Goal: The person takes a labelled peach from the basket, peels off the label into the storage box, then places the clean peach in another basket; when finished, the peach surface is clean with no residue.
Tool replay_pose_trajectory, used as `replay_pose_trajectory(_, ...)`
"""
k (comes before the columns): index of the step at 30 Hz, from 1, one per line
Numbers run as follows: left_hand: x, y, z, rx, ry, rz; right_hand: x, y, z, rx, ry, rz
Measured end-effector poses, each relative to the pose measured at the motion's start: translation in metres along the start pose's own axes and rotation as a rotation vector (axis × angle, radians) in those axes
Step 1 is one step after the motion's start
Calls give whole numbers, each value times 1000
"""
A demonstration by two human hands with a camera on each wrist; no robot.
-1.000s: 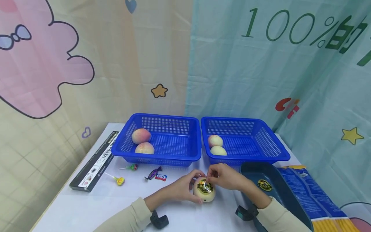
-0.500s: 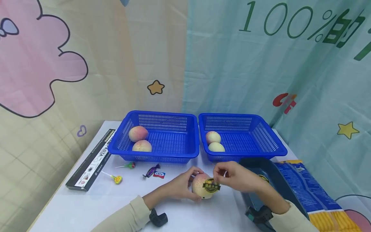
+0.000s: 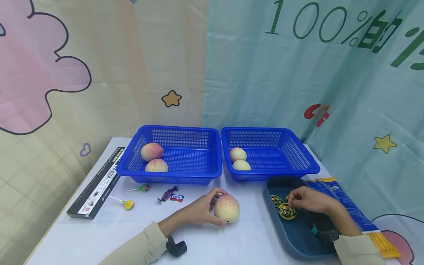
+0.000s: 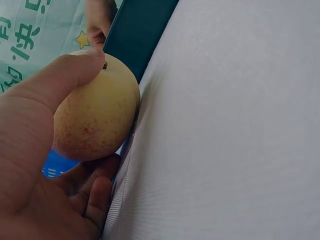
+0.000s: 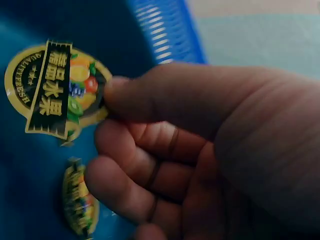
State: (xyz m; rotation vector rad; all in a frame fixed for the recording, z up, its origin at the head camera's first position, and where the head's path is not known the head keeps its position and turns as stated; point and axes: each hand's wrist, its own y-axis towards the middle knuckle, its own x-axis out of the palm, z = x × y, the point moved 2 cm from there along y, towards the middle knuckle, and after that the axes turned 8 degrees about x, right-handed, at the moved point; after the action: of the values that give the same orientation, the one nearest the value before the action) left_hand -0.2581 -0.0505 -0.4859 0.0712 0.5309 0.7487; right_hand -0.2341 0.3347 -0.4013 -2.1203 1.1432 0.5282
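My left hand [image 3: 201, 209] grips a pale yellow peach with a pink blush [image 3: 227, 209] on the white table, thumb on one side and fingers on the other. In the left wrist view the thumb lies beside the dark stem end of the peach [image 4: 97, 115]. Over the dark teal tray [image 3: 283, 235], my right hand [image 3: 313, 200] pinches a round black-and-gold fruit sticker [image 5: 52, 90] by its edge between thumb and forefinger. Another such sticker [image 5: 80, 200] lies below it in the right wrist view. A sticker [image 3: 276, 201] also shows near the tray's left wall.
Two blue mesh baskets stand behind; the left basket [image 3: 172, 176] and right basket [image 3: 271, 173] each hold two peaches. Lollipops [image 3: 129, 204], wrapped candies [image 3: 168, 193] and a long black-and-white pasta box [image 3: 96, 184] lie left. A blue-and-yellow packet [image 3: 354, 209] lies partly behind the tray.
My right hand has come away from the peach with the sticker and moved right, over the tray. The peach now shows no sticker in view. My left hand still grips it.
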Motion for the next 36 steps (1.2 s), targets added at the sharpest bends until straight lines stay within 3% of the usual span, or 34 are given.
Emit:
replay_pose_trajectory(6, -1, -1, 1, -8, -6, 2, 9, 10, 11, 32, -78, 25)
replay_pose_trajectory(12, -2, -1, 1, -2, 1, 9, 14, 13, 11, 53, -142, 77)
replay_pose_trajectory(19, -2, -2, -1, 12, 8, 4, 21, 20, 9, 79, -185, 78)
replay_pose_trajectory(36, -1, -2, -1, -21, 22, 5, 24, 25, 12, 156, -170, 90)
